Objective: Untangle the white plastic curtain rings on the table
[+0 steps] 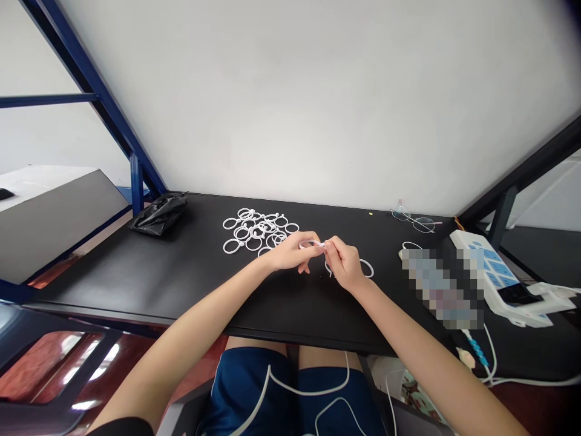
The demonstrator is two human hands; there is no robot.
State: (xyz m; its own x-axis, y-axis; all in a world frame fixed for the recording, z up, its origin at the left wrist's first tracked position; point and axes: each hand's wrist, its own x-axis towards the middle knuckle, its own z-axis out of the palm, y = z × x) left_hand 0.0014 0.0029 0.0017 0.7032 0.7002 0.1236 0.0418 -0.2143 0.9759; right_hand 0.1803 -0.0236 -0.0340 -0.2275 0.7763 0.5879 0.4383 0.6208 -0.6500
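A white plastic ring (310,242) is held above the black table, in front of my body. My left hand (294,249) is closed around the ring's left side. With thumb and fingers pinched together, my right hand (342,259) grips the ring's right end, where a small part is mostly hidden by the fingertips. Another white ring (368,268) lies on the table under my right hand, which covers its middle; it seems to be open at its left end. Left of my hands, a loose pile of several white rings with small knobs (258,230) spreads over the tabletop.
A black plastic bag (161,215) lies at the table's left back. Eyeglasses (415,221) rest near the wall. To the right are a blurred phone-like object (440,290), a white power strip (492,272) and cables. A white cable (313,392) crosses my lap.
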